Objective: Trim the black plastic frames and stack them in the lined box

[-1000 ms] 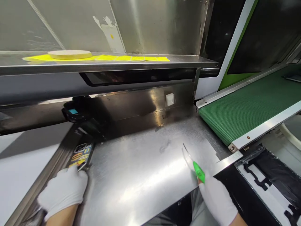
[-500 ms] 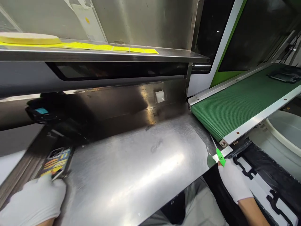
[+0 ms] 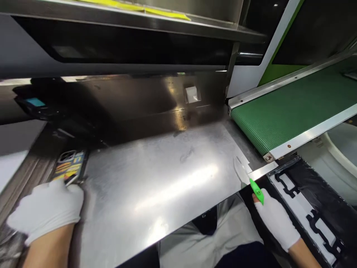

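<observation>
My right hand (image 3: 275, 219), in a white glove, grips the green handle of a knife (image 3: 257, 191). Its thin pale blade points up and left over the right edge of a bare metal sheet (image 3: 156, 182). At the left, my white-gloved left hand (image 3: 51, 208) has its fingers closed at the lower end of a phone in a colourful patterned case (image 3: 68, 163). A small, dark and light, stick-like piece (image 3: 70, 179) shows at its fingertips; I cannot make out what it is.
A green conveyor belt (image 3: 295, 111) with metal rails slopes off to the right. Below it are black plastic (image 3: 320, 190) with black frame-like parts and a pale round tub (image 3: 343, 149). A metal shelf (image 3: 156, 24) with yellow strips crosses the top. A dark device (image 3: 36, 102) stands far left.
The view has tilted down, so the shelf sits higher. The knife blade has swung left, from beside the conveyor's end to over the metal sheet. My left hand stays by the phone.
</observation>
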`<state>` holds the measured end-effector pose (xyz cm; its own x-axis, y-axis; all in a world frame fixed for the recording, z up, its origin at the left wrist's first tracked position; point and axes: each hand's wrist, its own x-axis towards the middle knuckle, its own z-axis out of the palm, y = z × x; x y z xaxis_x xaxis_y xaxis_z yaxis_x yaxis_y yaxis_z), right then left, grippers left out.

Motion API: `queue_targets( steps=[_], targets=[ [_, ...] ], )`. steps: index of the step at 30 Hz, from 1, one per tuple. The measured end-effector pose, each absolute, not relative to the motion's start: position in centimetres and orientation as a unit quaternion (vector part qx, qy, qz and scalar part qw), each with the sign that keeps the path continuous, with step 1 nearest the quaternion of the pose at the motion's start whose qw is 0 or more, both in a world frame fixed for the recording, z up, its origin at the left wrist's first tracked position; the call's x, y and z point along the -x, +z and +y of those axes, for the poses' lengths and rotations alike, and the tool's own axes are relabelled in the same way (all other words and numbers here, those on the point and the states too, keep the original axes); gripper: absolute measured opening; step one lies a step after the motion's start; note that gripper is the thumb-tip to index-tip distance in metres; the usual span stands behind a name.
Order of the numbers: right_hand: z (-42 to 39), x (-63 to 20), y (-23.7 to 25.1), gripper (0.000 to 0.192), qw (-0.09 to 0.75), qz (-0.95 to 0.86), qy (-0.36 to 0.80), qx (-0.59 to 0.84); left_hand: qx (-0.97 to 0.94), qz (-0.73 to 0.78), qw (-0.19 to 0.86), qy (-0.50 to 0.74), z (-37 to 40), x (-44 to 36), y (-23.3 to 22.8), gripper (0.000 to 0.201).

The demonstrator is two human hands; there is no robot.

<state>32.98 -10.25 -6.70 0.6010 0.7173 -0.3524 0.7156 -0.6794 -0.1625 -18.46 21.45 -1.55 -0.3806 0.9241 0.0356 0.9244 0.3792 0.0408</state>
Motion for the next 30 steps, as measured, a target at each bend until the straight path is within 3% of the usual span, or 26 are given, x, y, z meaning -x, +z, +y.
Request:
queue_targets(
  steps=[6, 11, 17, 20, 25, 30],
  targets=[
    [-13.6, -27.0, -6.8, 0.018, -0.017, -0.577, 0.373, 0.727, 0.566, -0.822, 0.064, 0.012, 21.0, 17.7, -1.5, 0.062],
    [-15.6, -25.2, -8.4, 0.016, -0.104, -0.707, 0.382, 0.586, 0.577, -0.814, 0.069, 0.005, 21.2, 18.7, -2.4, 0.063],
    [-16.5, -25.2, -9.2, 0.021, -0.083, -0.722, 0.347, 0.592, 0.571, -0.818, 0.072, 0.019, 21.5, 18.6, -2.7, 0.063],
    [-15.7, -25.9, -9.2, 0.031, -0.125, -0.683, 0.339, 0.635, 0.570, -0.819, 0.063, 0.007, 21.3, 18.3, -2.5, 0.060],
    [-14.1, -29.8, -9.4, 0.030, -0.228, -0.594, 0.295, 0.713, 0.576, -0.815, 0.061, -0.007, 21.1, 18.1, -2.5, 0.063],
    [-14.1, -33.0, -5.2, 0.021, -0.211, -0.627, 0.443, 0.606, 0.580, -0.811, 0.076, -0.023, 21.1, 18.5, -3.2, 0.058]
  ],
)
